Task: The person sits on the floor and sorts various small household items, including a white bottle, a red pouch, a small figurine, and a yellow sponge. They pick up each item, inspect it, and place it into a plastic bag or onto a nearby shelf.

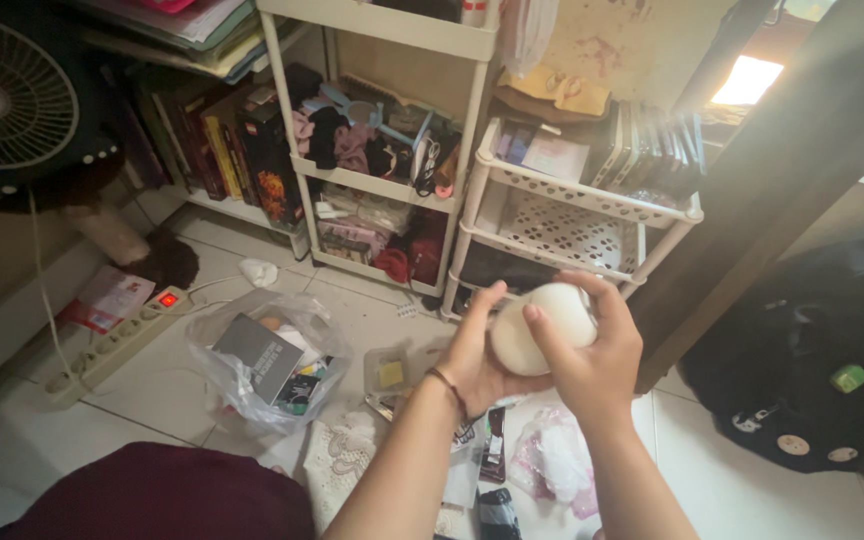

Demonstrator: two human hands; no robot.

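Fingers of both hands curl around a smooth, round white case (542, 325), the left hand (477, 355) cupping at seven o'clock, the right hand (592, 360) gripping at four. It looks light, rigid, slippery; best held around its rim above the white rack (592, 205).

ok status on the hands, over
Left hand and right hand both shut on white round container. Held above cluttered floor. Nothing in the way.
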